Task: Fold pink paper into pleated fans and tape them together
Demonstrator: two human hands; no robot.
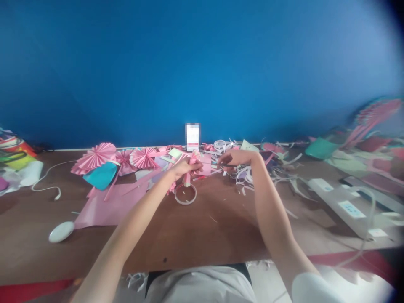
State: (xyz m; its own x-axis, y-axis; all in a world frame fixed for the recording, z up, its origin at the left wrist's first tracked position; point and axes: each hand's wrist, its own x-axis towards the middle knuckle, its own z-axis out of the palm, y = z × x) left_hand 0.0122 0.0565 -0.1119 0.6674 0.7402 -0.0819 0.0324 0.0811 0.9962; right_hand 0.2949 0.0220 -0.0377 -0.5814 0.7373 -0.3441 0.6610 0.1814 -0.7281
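Observation:
My left hand (187,165) is closed on a folded pink paper strip (187,179), held upright above the table. Just below it a pale ring that looks like a tape roll (185,203) lies flat on the wood. Beside the fingers is a square of pink paper (206,164). To the right, my right hand (235,158) reaches in with its fingers bent down and together, over a heap of white paper strips (249,179). Whatever those fingers hold is too small and blurred to name.
Pleated pink paper fans (97,158), a teal paper piece (101,176) and a pink sheet (101,210) lie left. A white mouse (61,232) is near the left front. A phone (192,136) stands at the blue wall. A power strip (341,208) lies right.

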